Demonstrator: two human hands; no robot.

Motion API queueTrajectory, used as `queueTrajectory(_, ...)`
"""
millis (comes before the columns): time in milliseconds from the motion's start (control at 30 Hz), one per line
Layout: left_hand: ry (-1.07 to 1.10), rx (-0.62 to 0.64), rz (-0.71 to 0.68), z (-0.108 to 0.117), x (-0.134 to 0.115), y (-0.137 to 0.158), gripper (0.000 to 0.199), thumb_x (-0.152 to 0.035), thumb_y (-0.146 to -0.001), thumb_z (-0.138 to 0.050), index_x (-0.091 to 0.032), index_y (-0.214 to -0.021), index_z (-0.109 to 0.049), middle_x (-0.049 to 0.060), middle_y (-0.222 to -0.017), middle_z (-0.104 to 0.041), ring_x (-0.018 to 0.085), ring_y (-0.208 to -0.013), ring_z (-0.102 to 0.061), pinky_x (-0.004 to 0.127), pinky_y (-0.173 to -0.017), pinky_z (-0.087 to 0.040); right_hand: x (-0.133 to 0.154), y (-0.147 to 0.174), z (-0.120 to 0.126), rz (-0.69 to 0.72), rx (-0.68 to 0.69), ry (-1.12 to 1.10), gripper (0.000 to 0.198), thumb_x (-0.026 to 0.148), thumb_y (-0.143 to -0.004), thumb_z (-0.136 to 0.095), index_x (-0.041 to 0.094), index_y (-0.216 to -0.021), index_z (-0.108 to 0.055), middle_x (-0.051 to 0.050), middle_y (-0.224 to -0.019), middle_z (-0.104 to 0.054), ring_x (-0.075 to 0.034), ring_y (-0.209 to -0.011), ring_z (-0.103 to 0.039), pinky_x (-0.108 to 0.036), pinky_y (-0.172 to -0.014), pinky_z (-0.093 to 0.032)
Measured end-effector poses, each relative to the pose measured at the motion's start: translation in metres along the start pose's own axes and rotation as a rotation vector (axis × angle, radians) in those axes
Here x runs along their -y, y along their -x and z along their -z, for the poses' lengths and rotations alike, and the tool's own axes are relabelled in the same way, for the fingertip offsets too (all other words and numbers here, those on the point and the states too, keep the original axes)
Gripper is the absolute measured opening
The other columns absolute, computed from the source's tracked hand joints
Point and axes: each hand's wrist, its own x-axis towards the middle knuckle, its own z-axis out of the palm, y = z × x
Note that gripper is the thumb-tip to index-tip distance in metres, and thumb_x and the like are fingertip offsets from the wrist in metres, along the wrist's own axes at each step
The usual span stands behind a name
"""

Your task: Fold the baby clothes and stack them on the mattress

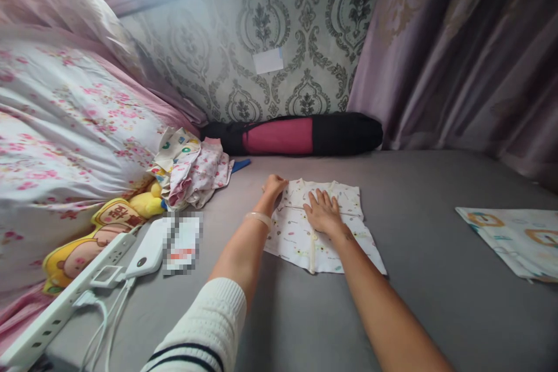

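– Locate printed shirt (pixel 294 235).
– Found spread before long bag (pixel 279 136), beneath right hand (pixel 323 215), splayed flat; noted left hand (pixel 274 184) curled at its corner, cannot confirm hold.
– List surroundings.
– Logged clothes pile (pixel 198 171) near bag's left end, folded cloth (pixel 514 238) front-right.

The shirt (pixel 326 256) is small and white, with a print of tiny scattered motifs in several colours. It lies flat near the middle of the grey sheet (pixel 418 314), its neck end far and its hem near. The hem spreads wider than the far end, and its right corner reaches out to the right. A cream strip (pixel 313 256) runs down the front to the hem, left of centre. A crosswise edge marks off the far part, and light creases show. Part of the middle is hidden.
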Motion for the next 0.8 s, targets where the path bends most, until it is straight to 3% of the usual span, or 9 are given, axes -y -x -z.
queueTrajectory(167,-0.053,-0.014,0.015,-0.005,0.000,-0.001,0.023,-0.037,-0.082,-0.058,-0.019,-0.091,-0.069,0.009,-0.096,-0.073,0.025,-0.103,-0.064,0.040,-0.096,-0.037,-0.001,0.001,0.000,0.016,-0.002,-0.012,0.062,0.043,-0.098,-0.020,0.016,-0.153,-0.023,-0.010,-0.160,-0.012,-0.027,-0.146,-0.005,-0.047,-0.117,-0.001)
queueTrajectory(367,-0.108,-0.016,0.000,0.001,-0.007,0.011,0.030,-0.040,-0.087,-0.052,-0.019,-0.105,-0.064,0.013,-0.111,-0.069,0.026,-0.111,-0.060,0.038,-0.093,-0.039,-0.003,0.000,0.000,0.015,0.016,-0.028,0.062,0.044,-0.098,-0.021,0.016,-0.153,-0.022,-0.010,-0.160,-0.011,-0.027,-0.147,-0.004,-0.046,-0.117,0.000)
queueTrajectory(433,-0.165,-0.061,-0.079,0.004,-0.007,0.025,0.032,-0.039,-0.089,-0.049,-0.020,-0.111,-0.062,0.013,-0.119,-0.065,0.027,-0.118,-0.055,0.039,-0.096,-0.038,-0.003,-0.001,0.002,0.018,0.017,-0.037,0.061,0.045,-0.098,-0.022,0.017,-0.153,-0.024,-0.010,-0.160,-0.012,-0.027,-0.147,-0.005,-0.046,-0.117,-0.001)
queueTrajectory(500,-0.260,-0.091,-0.242,0.004,-0.006,0.045,0.032,-0.035,-0.091,-0.047,-0.020,-0.115,-0.060,0.012,-0.125,-0.061,0.026,-0.122,-0.051,0.039,-0.100,-0.036,-0.005,-0.002,0.004,0.025,0.005,-0.058,0.059,0.043,-0.098,-0.023,0.017,-0.152,-0.027,-0.010,-0.160,-0.017,-0.026,-0.146,-0.009,-0.046,-0.117,-0.004)
queueTrajectory(633,-0.408,0.034,-0.585,-0.009,0.001,0.084,0.037,-0.030,-0.095,-0.039,-0.018,-0.126,-0.054,0.010,-0.141,-0.050,0.024,-0.133,-0.040,0.038,-0.109,-0.030,-0.011,-0.004,0.004,0.049,-0.146,-0.081,0.055,0.032,-0.098,-0.023,0.015,-0.150,-0.030,-0.011,-0.157,-0.026,-0.023,-0.144,-0.018,-0.045,-0.116,-0.011)
queueTrajectory(800,-0.469,0.088,-0.629,-0.032,0.012,0.103,0.056,-0.044,-0.098,-0.027,-0.011,-0.143,-0.036,0.015,-0.153,-0.034,0.027,-0.144,-0.024,0.043,-0.117,-0.019,-0.015,-0.002,-0.005,0.021,-0.225,0.007,0.052,0.033,-0.099,-0.023,0.017,-0.147,-0.037,-0.012,-0.155,-0.029,-0.026,-0.143,-0.020,-0.049,-0.114,-0.013)
